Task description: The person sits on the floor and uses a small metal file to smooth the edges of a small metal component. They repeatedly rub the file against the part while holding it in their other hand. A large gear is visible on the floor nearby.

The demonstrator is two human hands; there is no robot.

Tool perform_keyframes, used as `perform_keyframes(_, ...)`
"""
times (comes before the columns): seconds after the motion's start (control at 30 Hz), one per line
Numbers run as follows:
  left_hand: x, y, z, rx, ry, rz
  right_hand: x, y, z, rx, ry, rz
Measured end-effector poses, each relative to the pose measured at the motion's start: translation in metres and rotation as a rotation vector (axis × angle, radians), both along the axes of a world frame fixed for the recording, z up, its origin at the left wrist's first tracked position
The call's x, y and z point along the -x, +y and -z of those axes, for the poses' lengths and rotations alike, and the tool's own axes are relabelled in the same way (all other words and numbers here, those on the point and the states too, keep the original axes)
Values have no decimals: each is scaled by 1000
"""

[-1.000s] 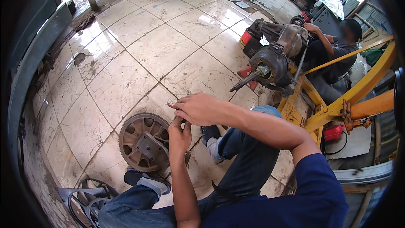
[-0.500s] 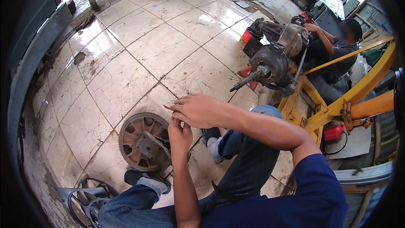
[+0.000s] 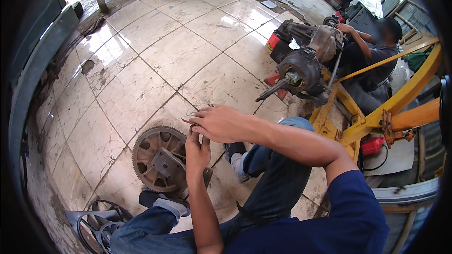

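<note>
Strip [image 3: 186,121], thin, dull red, protrudes from the gripping right hand [image 3: 219,123]; left hand [image 3: 197,154], fingers curled, meets it, own grip indeterminable.

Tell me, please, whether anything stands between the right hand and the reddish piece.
Nothing visible does: the reddish piece pokes out at the fingertips of the right hand; the left hand sits lower in view.

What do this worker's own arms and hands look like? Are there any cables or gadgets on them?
The left grip and right grip are ordinary human hands, ungloved. The left forearm and right forearm are bare, with no cables, watch or markings visible. A short navy-blue sleeve covers the right upper arm; the left sleeve can't be made out.
</note>
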State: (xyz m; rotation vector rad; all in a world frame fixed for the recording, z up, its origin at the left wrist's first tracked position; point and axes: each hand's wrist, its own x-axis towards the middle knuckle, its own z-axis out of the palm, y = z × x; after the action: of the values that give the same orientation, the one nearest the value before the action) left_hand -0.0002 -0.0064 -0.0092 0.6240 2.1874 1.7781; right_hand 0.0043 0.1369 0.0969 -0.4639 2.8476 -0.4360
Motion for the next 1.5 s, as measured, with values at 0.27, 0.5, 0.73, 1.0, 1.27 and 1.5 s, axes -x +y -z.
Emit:
perform_keyframes(0.27, -17, 15, -17, -99, -157, -107, 5, 0, -5, -52, -56, 44)
perform_keyframes(0.5, -10, 10, -16, -144, -52, -56, 3, -1, -12, 2, -102, 55)
perform_keyframes(0.73, -4, 0, -14, -54, -261, -101, -2, -7, -8, -42, 73, -34)
perform_keyframes(1.0, 1, 1, -10, -98, 60, -44, 0, -1, -9, 22, -2, 15)
perform_keyframes(1.27, -7, 2, -32, -1, -54, -91, 4, 3, 8, 99, 90, -7)
perform_keyframes(1.5, -5, -2, -34, -89, -115, 3, 4, 5, 16, 191, 181, 5)
